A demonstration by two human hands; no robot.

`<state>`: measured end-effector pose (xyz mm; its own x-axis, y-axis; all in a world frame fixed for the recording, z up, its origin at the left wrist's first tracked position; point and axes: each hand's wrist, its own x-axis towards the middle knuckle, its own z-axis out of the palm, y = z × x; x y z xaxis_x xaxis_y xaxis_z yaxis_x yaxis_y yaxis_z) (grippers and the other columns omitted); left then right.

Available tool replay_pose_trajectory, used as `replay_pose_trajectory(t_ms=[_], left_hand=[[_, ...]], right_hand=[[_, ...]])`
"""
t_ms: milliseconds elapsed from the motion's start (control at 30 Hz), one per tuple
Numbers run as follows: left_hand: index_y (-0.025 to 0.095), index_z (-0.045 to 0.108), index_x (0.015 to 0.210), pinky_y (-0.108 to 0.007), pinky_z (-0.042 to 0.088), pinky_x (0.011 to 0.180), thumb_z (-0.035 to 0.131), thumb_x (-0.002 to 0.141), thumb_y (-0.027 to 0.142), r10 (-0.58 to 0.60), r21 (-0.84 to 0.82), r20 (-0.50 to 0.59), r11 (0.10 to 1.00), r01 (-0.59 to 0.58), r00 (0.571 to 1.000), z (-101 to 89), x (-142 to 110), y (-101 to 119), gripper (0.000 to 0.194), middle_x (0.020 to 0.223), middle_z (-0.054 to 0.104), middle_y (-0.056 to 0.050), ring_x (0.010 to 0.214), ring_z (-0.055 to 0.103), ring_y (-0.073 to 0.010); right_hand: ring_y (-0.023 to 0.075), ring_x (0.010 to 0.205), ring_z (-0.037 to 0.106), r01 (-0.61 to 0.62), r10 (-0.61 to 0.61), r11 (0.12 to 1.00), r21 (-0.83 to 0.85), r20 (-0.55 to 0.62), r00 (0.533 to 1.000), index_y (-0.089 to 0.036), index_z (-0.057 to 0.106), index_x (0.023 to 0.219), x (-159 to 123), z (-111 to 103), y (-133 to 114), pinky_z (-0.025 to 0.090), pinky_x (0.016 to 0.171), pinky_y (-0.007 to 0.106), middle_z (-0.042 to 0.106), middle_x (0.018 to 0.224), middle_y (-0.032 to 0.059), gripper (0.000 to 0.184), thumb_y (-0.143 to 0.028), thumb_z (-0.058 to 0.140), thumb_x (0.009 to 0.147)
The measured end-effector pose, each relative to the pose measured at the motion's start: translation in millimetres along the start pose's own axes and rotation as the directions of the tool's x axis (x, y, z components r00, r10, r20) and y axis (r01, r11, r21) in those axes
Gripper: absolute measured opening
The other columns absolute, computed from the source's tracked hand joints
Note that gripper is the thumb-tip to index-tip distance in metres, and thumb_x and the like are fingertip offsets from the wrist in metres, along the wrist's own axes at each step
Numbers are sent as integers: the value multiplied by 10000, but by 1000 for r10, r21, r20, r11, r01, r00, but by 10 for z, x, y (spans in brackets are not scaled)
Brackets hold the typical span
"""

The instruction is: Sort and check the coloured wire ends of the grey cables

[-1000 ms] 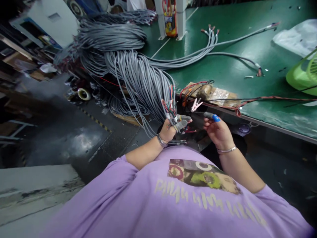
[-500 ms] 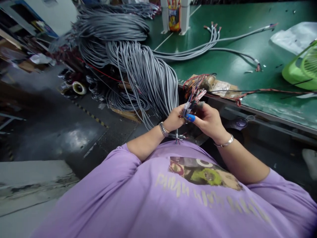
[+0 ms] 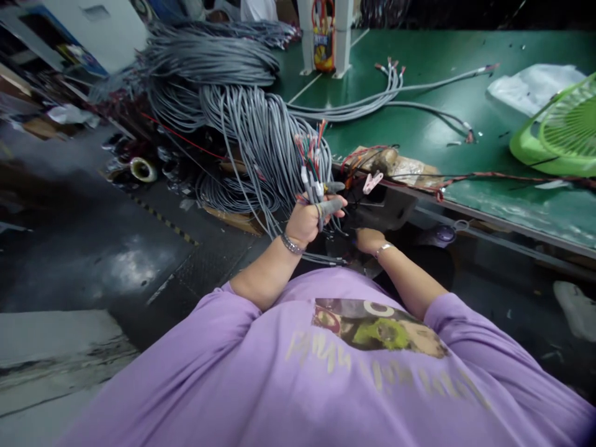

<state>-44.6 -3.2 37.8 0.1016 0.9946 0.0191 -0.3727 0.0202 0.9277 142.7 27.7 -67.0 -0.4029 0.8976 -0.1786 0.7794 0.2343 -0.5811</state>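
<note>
My left hand (image 3: 305, 222) is closed around a small bunch of grey cables (image 3: 313, 186). Their split ends stick up above my fist, showing thin red, green and white wires with white sleeves at the base. Grey covers sit on some fingers of this hand. Lower and to the right, my right hand (image 3: 371, 241) hangs below the table edge, back upward. Its fingers point down and away, mostly hidden, so what they hold cannot be made out. A pink clip (image 3: 372, 183) is at the table edge, above my right hand.
A thick heap of grey cables (image 3: 261, 136) hangs over the bench's left side. On the green table (image 3: 433, 143) lie loose cables (image 3: 363, 112), a plastic bag (image 3: 531, 87), a green fan (image 3: 554, 130) and a wrapped bundle (image 3: 405, 166). A white post (image 3: 343, 37) stands behind.
My hands have parted. The left moved slightly left with the cable bunch, whose wire ends now point up. My right hand let go of the bunch and dropped below the table edge.
</note>
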Motion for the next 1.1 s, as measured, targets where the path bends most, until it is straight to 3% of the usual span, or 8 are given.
replay_pose_trajectory(t_ms=[133,200,333,433,633,833,967,1100], left_hand=[[141,722,976,-198,306,452,918,547,375,-5,26,31,1000,4,999,-33,-17,-93,527,810,752,-59,614,679,-136],[143,714,990,-202,354,487,910,572,379,-6,60,60,998,2,998,-34,-21,-159,519,830,746,-55,632,672,-130],[138,679,984,-285,520,723,874,638,336,56,210,168,973,-91,984,28,-9,-309,443,884,725,-67,752,667,-157],[145,630,1140,-310,537,756,808,656,226,132,366,259,903,-224,957,67,20,-389,522,877,702,-53,767,662,-173],[147,647,1142,-310,525,818,700,671,161,83,609,396,722,-329,914,-5,51,-383,474,920,691,-41,821,626,-172],[132,672,1007,-314,529,823,721,780,327,45,476,498,821,-316,866,-72,77,-376,304,862,676,-52,806,624,-176],[151,701,1017,-360,526,911,732,698,265,90,476,451,818,-324,888,-62,99,-389,340,872,696,-42,885,638,-212],[143,720,988,-342,537,892,763,698,303,19,449,428,863,-231,904,-61,103,-333,333,896,712,-36,862,644,-195]], right_hand=[[168,554,609,-46,46,999,27,-7,999,-140,688,749,-65,-195,60,476,557,275,687,646,70,220,-278,620,906],[177,645,651,45,-18,964,260,-105,994,-152,702,871,-215,-278,-53,522,594,280,737,795,80,322,-401,522,969],[221,865,709,419,-169,741,525,-458,873,-187,695,1023,-521,-396,-355,581,802,354,760,969,88,355,-510,671,877],[215,812,699,469,-212,786,402,-538,816,-194,697,1050,-614,-479,-466,575,774,361,758,948,85,325,-440,743,841],[195,716,665,444,-228,849,287,-559,797,-194,698,914,-592,-543,-455,561,692,339,743,852,71,188,-378,687,876],[199,770,705,457,-160,696,554,-501,850,-219,690,1000,-550,-515,-498,595,734,337,759,879,55,185,-363,649,892],[215,827,690,464,-257,766,445,-450,855,-195,688,1026,-517,-548,-529,581,782,362,744,951,79,261,-376,720,840],[201,754,652,420,-199,814,401,-487,850,-180,692,898,-491,-540,-537,554,742,352,719,850,71,202,-376,685,852]])
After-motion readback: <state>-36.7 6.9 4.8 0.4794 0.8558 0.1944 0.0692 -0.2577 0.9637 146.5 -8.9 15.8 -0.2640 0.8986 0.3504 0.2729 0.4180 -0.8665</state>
